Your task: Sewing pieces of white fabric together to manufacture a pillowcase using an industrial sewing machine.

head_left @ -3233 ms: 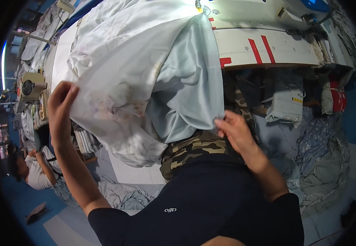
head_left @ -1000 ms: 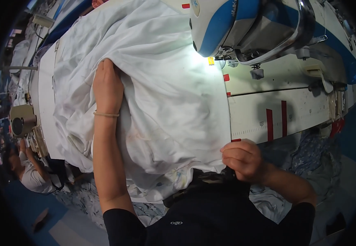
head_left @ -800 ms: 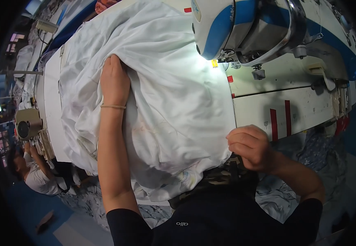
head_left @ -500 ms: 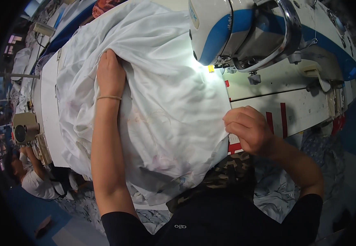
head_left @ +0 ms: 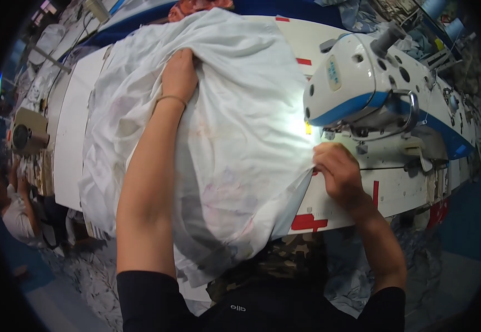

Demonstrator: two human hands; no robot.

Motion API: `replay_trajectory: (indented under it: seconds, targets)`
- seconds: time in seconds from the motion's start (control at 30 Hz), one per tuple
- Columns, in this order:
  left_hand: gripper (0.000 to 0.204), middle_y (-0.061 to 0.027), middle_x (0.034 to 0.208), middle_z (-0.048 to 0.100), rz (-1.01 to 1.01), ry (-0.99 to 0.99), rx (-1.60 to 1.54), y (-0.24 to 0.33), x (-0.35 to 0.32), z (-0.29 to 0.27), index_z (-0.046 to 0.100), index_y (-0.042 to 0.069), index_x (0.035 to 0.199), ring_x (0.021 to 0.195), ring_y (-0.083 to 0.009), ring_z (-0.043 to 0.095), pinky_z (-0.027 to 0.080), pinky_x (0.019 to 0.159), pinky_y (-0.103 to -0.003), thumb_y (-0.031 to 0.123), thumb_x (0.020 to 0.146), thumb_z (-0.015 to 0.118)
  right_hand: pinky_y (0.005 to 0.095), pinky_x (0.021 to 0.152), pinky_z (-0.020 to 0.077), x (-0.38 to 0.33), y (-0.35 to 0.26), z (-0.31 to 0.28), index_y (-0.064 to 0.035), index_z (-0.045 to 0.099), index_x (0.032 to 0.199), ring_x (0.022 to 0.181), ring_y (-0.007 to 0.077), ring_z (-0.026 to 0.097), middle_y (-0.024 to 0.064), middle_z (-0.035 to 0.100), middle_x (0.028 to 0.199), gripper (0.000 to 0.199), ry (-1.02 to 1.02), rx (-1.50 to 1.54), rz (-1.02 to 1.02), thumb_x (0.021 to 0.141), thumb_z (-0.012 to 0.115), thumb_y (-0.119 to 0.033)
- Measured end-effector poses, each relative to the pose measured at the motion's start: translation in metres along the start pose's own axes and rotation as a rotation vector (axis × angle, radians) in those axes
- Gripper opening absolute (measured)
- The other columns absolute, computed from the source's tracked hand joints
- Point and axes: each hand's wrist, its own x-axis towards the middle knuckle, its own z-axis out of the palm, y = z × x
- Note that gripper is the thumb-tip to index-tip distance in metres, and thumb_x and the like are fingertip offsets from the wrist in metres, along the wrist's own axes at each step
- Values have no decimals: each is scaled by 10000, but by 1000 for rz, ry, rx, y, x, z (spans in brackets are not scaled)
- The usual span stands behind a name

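A large white cloth (head_left: 240,127) with faint coloured patches lies in loose folds over the sewing table and hangs off its near edge. My left hand (head_left: 180,74) is closed on a gathered fold near the cloth's far side, its fingertips hidden in the fabric. At the right edge, my right hand (head_left: 337,169) pinches the cloth between thumb and fingers and pulls it into a taut corner. Just beyond that hand stands a white and blue sewing machine (head_left: 351,83), its lamp lighting the fabric by the needle area, which is partly hidden by glare.
Red tape strips (head_left: 309,222) mark the white table (head_left: 395,188) on the right. A person (head_left: 22,213) sits at the far left beside another machine (head_left: 29,133). Patterned fabric lies heaped below the table, and a red-orange bundle (head_left: 199,8) lies at the back.
My right hand has moved away from me along the cloth's edge, closer to the needle area, drawing the edge into a point. My left hand keeps its fold. The head view has shifted.
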Motion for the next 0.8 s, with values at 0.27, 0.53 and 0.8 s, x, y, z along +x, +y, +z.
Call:
replay_trajectory:
  seconds: [0.27,0.53,0.8]
  targets:
    - [278,-236,1082,694,-103,-312,-432,19,-24,-91,680,-29,1119,899,-309,685,546,801,-377,176,944,614,327,857,543,-120,-125,56,13,634,1110,970,250,660,150,654,1076,217,-74,243,178,896,653,44]
    - [266,5,874,650,-833,-269,-921,77,-366,-292,703,-16,1057,822,-73,575,472,753,-237,228,1007,612,310,1068,429,-107,-196,203,38,569,1342,1216,193,570,109,609,1336,570,-779,1068,854,883,791,-215]
    - [571,-154,1315,610,-1325,-396,-784,187,-696,-247,476,7,1441,1075,-204,652,545,862,-318,166,935,688,404,929,594,16,-292,118,-27,568,1304,1056,242,689,106,677,1192,403,-819,1760,557,975,666,-239]
